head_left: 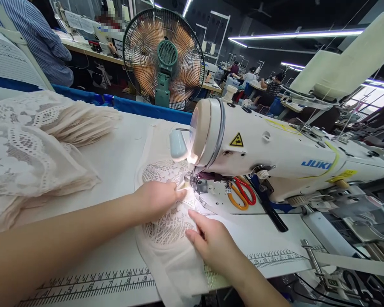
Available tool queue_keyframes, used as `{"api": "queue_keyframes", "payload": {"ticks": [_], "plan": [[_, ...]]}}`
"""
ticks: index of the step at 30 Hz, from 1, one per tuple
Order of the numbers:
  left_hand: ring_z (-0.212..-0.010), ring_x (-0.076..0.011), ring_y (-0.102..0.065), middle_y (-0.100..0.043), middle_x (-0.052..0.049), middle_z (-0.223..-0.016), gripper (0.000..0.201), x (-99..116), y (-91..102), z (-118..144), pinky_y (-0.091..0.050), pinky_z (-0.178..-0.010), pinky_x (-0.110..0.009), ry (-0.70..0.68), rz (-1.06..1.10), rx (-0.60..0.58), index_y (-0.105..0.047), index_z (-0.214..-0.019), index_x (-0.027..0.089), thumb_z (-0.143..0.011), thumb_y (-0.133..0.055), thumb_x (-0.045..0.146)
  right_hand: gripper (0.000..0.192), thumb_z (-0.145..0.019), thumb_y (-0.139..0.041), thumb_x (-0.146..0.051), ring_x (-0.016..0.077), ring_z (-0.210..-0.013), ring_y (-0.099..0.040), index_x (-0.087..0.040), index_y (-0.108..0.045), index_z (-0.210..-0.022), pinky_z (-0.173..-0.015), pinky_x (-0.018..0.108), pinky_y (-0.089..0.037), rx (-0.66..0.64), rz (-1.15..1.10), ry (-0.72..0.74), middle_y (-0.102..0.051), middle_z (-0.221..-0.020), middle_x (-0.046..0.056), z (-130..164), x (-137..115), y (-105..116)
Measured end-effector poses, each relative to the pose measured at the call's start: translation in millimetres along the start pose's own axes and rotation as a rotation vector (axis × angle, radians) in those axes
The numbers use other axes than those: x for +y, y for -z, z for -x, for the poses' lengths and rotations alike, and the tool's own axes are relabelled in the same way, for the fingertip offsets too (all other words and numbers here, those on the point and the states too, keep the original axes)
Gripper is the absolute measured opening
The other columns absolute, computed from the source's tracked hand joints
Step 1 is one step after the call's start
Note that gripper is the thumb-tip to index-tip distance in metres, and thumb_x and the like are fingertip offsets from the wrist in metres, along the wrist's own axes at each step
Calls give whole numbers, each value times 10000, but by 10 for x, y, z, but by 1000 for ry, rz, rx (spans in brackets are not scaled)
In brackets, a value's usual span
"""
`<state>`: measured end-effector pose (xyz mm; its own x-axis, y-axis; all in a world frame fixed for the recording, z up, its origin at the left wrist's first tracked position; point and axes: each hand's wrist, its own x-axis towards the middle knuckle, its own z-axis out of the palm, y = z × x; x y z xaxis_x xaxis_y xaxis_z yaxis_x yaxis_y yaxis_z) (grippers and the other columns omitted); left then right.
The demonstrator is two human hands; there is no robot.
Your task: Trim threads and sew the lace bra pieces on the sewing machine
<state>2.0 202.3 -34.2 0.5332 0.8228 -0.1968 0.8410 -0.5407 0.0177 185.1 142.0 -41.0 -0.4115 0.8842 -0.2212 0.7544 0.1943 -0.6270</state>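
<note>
A cream bra [171, 264] with lace cups lies on the sewing machine's bed, its upper cup reaching under the presser foot [194, 181]. My left hand [160, 199] is closed on the lace between the cups, thumb and fingertips close beside the needle area. My right hand [214, 241] holds the bra's right edge, lower down, with thumb and forefinger on the lace cup's border. The rest of its fingers are curled and partly hidden. A white JUKI sewing machine [262, 145] stands over the work, its lamp lighting the stitching spot.
Orange- and red-handled scissors [243, 194] lie behind the needle area. To the left is a pile of cream lace pieces [35, 149]. Ruler tape [112, 283] runs along the table's front. A large fan [163, 55] stands behind the table; co-workers sit farther back.
</note>
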Motion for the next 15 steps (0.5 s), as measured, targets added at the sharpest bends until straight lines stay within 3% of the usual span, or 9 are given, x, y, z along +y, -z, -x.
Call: {"api": "queue_keyframes", "payload": {"ticks": [5, 15], "plan": [[-395, -14, -225, -487, -16, -720, 548, 9, 42, -24, -237, -437, -178, 13, -25, -11, -519, -1146, 259, -617, -496, 121, 298, -808, -441, -269, 108, -559, -354, -157, -527, -1070, -514, 210, -242, -83, 9, -23, -424, -573, -30, -77, -9, 87], [-433, -20, -194, -522, -27, -750, 483, -39, 47, -161, -184, -420, -173, -8, -101, 15, -502, -1168, 248, -694, -494, 153, 426, -790, -464, -277, 114, -584, -381, -142, -478, -1194, -520, 213, -247, -81, 1, -38, -439, -599, -21, -213, 15, 150]]}}
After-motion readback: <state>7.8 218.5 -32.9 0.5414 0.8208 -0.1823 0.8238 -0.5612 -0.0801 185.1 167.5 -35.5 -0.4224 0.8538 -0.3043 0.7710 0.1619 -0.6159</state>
